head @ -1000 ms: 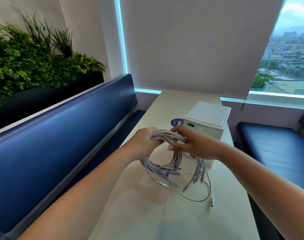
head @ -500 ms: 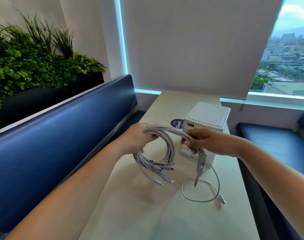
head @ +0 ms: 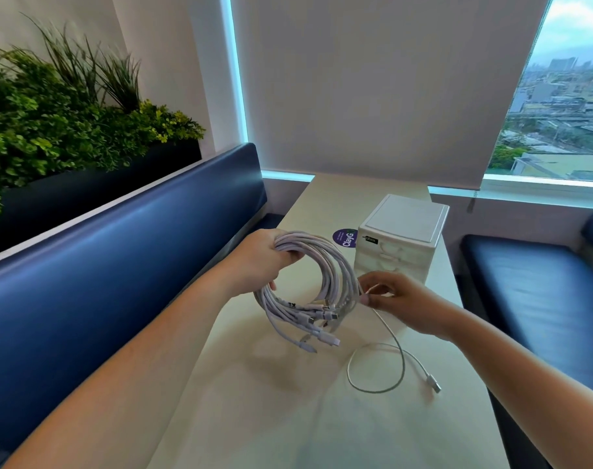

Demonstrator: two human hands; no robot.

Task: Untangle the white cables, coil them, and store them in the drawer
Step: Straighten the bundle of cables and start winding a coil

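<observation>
We can't read drawer unit's [head: 403,231] black label [head: 370,239]; right hand [head: 400,302] hides its lower front; adjacent sticker [head: 344,237] partly covered.

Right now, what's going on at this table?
A person is sorting white cables. The left hand grips a coiled bundle of cables above the table. The right hand pinches one thin cable beside the bundle; its end lies looped on the table. The small drawer unit behind looks closed.

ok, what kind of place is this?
Probably an office lounge or café booth, high up: blue padded benches flank a narrow table, greenery planter behind, city rooftops through the window.
</observation>
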